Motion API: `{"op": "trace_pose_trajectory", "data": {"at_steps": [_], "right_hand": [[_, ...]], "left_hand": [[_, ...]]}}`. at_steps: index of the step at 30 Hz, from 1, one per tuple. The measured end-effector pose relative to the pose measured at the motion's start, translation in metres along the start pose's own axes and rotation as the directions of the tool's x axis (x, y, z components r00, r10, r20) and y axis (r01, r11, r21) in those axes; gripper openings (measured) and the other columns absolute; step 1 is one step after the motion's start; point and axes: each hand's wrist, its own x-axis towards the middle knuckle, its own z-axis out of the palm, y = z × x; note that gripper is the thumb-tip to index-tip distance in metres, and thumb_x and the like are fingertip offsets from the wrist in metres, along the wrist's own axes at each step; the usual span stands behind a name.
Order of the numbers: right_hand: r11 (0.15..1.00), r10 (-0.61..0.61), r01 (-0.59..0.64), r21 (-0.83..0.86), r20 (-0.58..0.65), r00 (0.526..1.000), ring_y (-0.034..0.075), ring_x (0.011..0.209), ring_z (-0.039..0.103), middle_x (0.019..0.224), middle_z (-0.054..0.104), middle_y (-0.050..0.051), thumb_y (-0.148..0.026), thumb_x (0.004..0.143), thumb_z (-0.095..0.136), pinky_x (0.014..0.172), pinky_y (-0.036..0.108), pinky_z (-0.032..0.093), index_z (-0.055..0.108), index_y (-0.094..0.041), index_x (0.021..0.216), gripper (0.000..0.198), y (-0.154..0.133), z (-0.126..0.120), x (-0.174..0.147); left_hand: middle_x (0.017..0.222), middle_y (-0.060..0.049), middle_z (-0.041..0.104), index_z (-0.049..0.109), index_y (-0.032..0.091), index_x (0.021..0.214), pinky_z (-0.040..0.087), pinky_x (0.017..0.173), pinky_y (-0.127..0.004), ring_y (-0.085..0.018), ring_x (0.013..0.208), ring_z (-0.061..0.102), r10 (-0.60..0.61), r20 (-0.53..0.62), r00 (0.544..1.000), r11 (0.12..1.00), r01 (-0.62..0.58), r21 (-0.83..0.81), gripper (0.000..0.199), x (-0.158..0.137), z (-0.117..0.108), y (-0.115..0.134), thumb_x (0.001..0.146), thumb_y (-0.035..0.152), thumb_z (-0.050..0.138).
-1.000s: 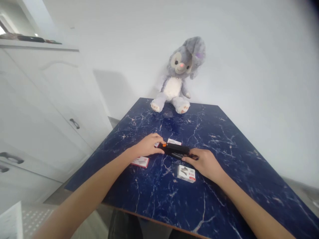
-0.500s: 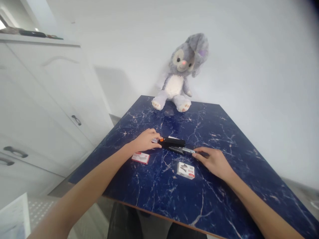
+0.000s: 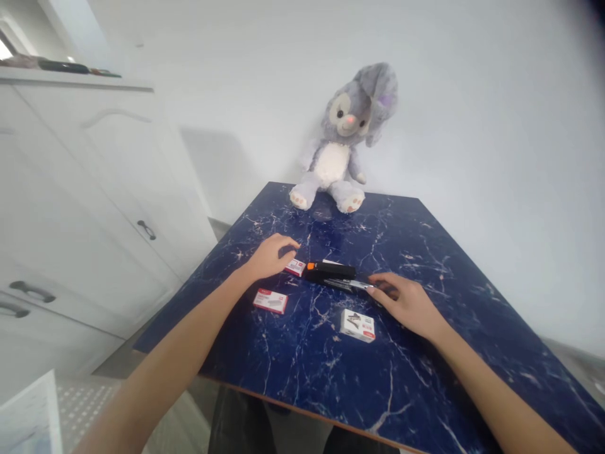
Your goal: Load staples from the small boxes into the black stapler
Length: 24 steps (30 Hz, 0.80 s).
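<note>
A black stapler (image 3: 333,270) with an orange end lies near the middle of the blue marbled table. A silver metal part (image 3: 352,283) shows along its near side, reaching right. My right hand (image 3: 410,301) is around the right end of that metal, with thumb touching it and index finger slightly raised; its other fingers are partly hidden. My left hand (image 3: 271,256) hovers left of the stapler, thumb and fingers apart, holding nothing. Just beneath its fingertips is a small red-and-white box (image 3: 296,268). Nearer me lies another red-and-white box (image 3: 271,301).
A white box (image 3: 358,325) with a dark clip-like picture lies in front of my right hand. Behind the stapler, a white object (image 3: 332,261) barely shows. A grey plush toy (image 3: 333,161) sits at the table's (image 3: 331,378) far edge. White cabinets (image 3: 89,189) stand left.
My left hand has let go of the stapler's orange end and moved up and left, uncovering the small box. My right index finger has lifted slightly from the metal. The view has shifted a little.
</note>
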Motion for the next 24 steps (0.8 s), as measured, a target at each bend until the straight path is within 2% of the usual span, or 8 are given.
{"op": "trace_pose_trajectory", "data": {"at_steps": [4, 7, 9, 11, 14, 20, 22, 24], "right_hand": [[1.0, -0.019, 0.019, 0.006, -0.023, 1.0, 0.021, 0.083, 0.071, 0.097, 0.074, 0.004, -0.048, 0.091, 0.057, 0.076, 0.033, 0.058, 0.068, -0.025, 0.106, 0.03, -0.004, 0.003, 0.0], [0.999, -0.038, 0.037, -0.012, -0.043, 0.998, 0.02, 0.082, 0.07, 0.097, 0.074, 0.004, -0.047, 0.092, 0.056, 0.074, 0.033, 0.058, 0.068, -0.025, 0.106, 0.028, -0.005, 0.005, -0.001], [0.998, -0.05, 0.048, -0.029, -0.104, 0.993, 0.02, 0.081, 0.07, 0.098, 0.073, 0.004, -0.046, 0.093, 0.055, 0.074, 0.033, 0.057, 0.067, -0.025, 0.108, 0.029, -0.005, 0.005, -0.001], [0.997, -0.069, 0.062, -0.044, -0.207, 0.976, 0.021, 0.082, 0.069, 0.1, 0.072, 0.006, -0.046, 0.093, 0.054, 0.074, 0.034, 0.057, 0.066, -0.024, 0.111, 0.031, -0.006, 0.004, -0.002], [0.993, -0.114, 0.093, -0.077, -0.345, 0.932, 0.021, 0.08, 0.068, 0.099, 0.071, 0.007, -0.044, 0.093, 0.054, 0.077, 0.036, 0.056, 0.065, -0.023, 0.113, 0.031, -0.012, 0.002, -0.005], [0.962, -0.272, 0.242, -0.125, -0.355, 0.894, 0.023, 0.084, 0.066, 0.102, 0.07, 0.008, -0.035, 0.092, 0.056, 0.082, 0.039, 0.054, 0.065, -0.023, 0.11, 0.023, -0.028, 0.001, -0.011], [0.957, -0.289, 0.26, -0.13, -0.343, 0.894, 0.024, 0.087, 0.066, 0.104, 0.07, 0.009, -0.034, 0.092, 0.056, 0.084, 0.04, 0.054, 0.066, -0.023, 0.108, 0.022, -0.028, 0.002, -0.012], [0.954, -0.297, 0.265, -0.137, -0.349, 0.889, 0.025, 0.091, 0.067, 0.104, 0.071, 0.009, -0.034, 0.092, 0.055, 0.086, 0.042, 0.054, 0.067, -0.023, 0.107, 0.022, -0.03, 0.002, -0.013]], "left_hand": [[0.121, -0.006, 0.066, 0.065, 0.024, 0.12, 0.043, 0.1, -0.039, -0.024, 0.111, 0.057, 0.048, 0.218, 0.975, 0.998, -0.054, 0.022, 0.045, -0.001, -0.007, -0.015, 0.076, 0.023, 0.067], [0.111, -0.006, 0.067, 0.071, 0.023, 0.107, 0.045, 0.094, -0.037, -0.025, 0.103, 0.061, 0.04, 0.287, 0.957, 0.997, -0.057, 0.051, 0.036, -0.001, -0.009, -0.016, 0.072, 0.034, 0.074], [0.102, -0.005, 0.069, 0.071, 0.022, 0.1, 0.047, 0.088, -0.036, -0.023, 0.094, 0.063, -0.012, 0.226, 0.974, 0.998, -0.004, 0.07, 0.031, 0.0, -0.01, -0.012, 0.074, 0.039, 0.073], [0.1, -0.003, 0.069, 0.068, 0.023, 0.103, 0.048, 0.084, -0.034, -0.021, 0.089, 0.064, -0.057, 0.1, 0.993, 0.996, 0.05, 0.079, 0.032, -0.001, -0.01, -0.003, 0.077, 0.04, 0.07], [0.104, -0.002, 0.069, 0.063, 0.024, 0.109, 0.048, 0.082, -0.032, -0.02, 0.09, 0.065, -0.03, -0.045, 0.999, 0.997, 0.033, 0.072, 0.033, -0.002, -0.009, 0.017, 0.081, 0.039, 0.067], [0.107, -0.005, 0.067, 0.064, 0.022, 0.107, 0.047, 0.088, -0.034, -0.021, 0.097, 0.061, 0.207, 0.005, 0.978, 0.976, -0.207, 0.075, 0.034, -0.002, -0.006, 0.047, 0.082, 0.044, 0.067], [0.105, -0.006, 0.067, 0.065, 0.021, 0.103, 0.046, 0.09, -0.036, -0.022, 0.098, 0.059, 0.174, 0.006, 0.985, 0.979, -0.174, 0.102, 0.031, 0.0, -0.007, 0.041, 0.082, 0.044, 0.067], [0.099, -0.005, 0.066, 0.066, 0.021, 0.098, 0.046, 0.088, -0.038, -0.023, 0.096, 0.057, 0.069, -0.012, 0.998, 0.989, -0.067, 0.131, 0.028, 0.002, -0.007, 0.027, 0.082, 0.043, 0.067]]}}
